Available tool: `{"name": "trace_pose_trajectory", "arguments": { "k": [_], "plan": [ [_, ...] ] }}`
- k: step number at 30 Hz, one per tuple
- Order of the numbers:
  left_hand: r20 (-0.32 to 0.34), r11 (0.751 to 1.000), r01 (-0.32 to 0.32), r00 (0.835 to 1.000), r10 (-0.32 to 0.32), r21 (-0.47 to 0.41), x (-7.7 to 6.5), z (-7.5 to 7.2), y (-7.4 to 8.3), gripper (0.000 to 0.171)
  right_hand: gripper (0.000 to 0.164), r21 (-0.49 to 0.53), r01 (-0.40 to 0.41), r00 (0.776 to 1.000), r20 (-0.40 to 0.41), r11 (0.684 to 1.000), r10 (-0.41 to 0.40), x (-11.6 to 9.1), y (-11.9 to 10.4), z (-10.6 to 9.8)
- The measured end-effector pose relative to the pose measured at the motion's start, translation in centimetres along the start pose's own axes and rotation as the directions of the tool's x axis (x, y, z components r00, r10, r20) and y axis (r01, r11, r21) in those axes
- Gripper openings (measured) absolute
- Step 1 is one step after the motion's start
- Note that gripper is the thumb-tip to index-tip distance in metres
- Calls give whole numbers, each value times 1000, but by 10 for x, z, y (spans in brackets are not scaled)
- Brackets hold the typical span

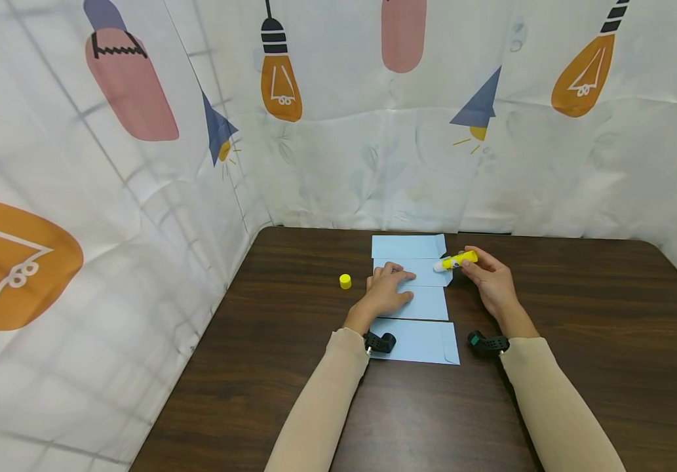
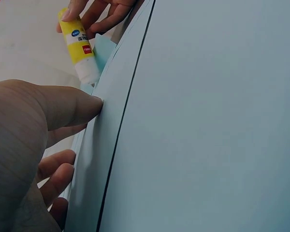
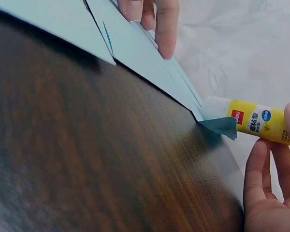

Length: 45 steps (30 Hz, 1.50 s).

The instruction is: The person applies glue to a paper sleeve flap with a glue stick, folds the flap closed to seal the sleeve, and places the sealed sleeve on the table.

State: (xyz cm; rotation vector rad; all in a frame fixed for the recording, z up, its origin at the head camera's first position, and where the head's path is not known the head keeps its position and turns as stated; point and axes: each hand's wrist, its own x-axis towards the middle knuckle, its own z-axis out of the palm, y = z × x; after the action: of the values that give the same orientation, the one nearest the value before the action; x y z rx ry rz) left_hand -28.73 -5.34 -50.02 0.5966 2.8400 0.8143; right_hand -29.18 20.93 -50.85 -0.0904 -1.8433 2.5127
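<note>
Several light blue paper envelopes lie in a column on the table. My right hand (image 1: 494,282) pinches a yellow and white glue stick (image 1: 456,261) between thumb and fingers. The uncapped white end of the stick is right at the side edge of the second envelope (image 1: 423,274) from the back, beside a small flap (image 3: 221,126) that sticks out. My left hand (image 1: 386,290) rests on the middle envelopes with its fingers spread, its thumb on the third envelope (image 1: 429,305). The front envelope (image 1: 421,342) lies partly under the left wrist.
A yellow glue cap (image 1: 345,281) stands on the dark wooden table (image 1: 291,314), left of the left hand. The back envelope (image 1: 407,246) lies near the table's far edge. Black wrist cameras sit on both wrists. A patterned white curtain (image 1: 338,164) hangs behind and at the left.
</note>
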Motion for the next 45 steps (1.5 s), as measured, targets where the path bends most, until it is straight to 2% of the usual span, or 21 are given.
{"name": "trace_pose_trajectory", "arguments": {
  "k": [16, 32, 45],
  "plan": [
    [-2, 1000, -6, 1000, 6, 3, 0, 0, -1, 43, 69, -12, -16, 1000, 2, 1000, 16, 1, 1, 0],
    [-2, 1000, -1, 1000, 1, 8, 0, 0, -1, 43, 61, -57, -13, 1000, 20, 998, 15, 1, 1, 0],
    [-6, 1000, 6, 1000, -6, 15, 0, 0, 0, 43, 65, -56, -12, 1000, 4, 998, 12, 0, 1, 0]
  ]
}}
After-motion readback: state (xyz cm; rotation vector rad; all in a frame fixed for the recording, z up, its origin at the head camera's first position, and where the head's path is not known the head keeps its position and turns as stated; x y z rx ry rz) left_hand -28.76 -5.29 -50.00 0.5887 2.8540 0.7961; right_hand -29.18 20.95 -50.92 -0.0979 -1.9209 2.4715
